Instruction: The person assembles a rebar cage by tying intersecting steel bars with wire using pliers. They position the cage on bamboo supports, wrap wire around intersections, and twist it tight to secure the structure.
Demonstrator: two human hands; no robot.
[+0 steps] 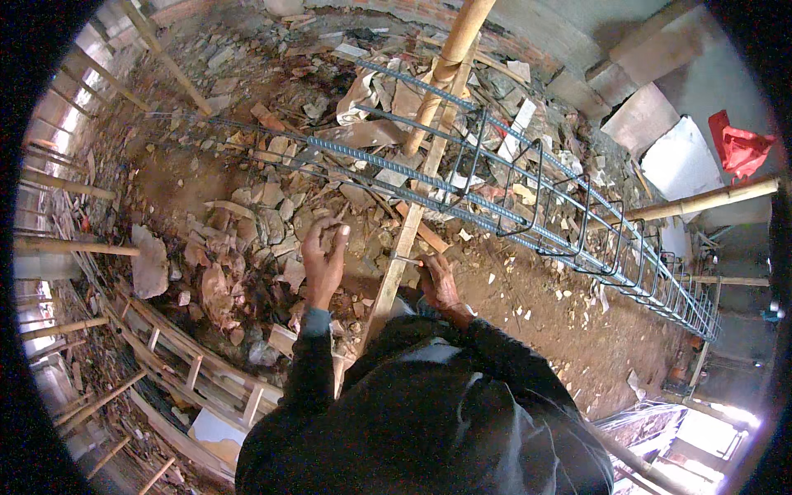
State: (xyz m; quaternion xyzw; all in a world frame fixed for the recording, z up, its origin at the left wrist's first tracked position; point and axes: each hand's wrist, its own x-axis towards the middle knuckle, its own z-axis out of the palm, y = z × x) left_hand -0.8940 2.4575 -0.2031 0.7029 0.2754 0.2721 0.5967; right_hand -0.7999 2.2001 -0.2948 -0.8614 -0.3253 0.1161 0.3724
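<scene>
Raised over the rubble, my left hand (324,262) has its fingers curled in close to the thumb. Whatever may be between those fingertips is too small to make out. My right hand (442,285) is closed on a thin metal rod (404,260), whose far end reaches across the wooden batten (402,252). This batten slopes up from beside my body and passes under a long reinforcement cage (503,216) of ribbed steel bars with square dark stirrups. Both hands are apart from the cage, on its near side.
A bamboo pole (452,66) rises beside the batten beyond the cage. Broken rubble (276,210) covers the ground at left and far side. Another bamboo pole (701,198) juts in at right, near a red plastic piece (740,148). Timber framing (194,373) runs along the lower left.
</scene>
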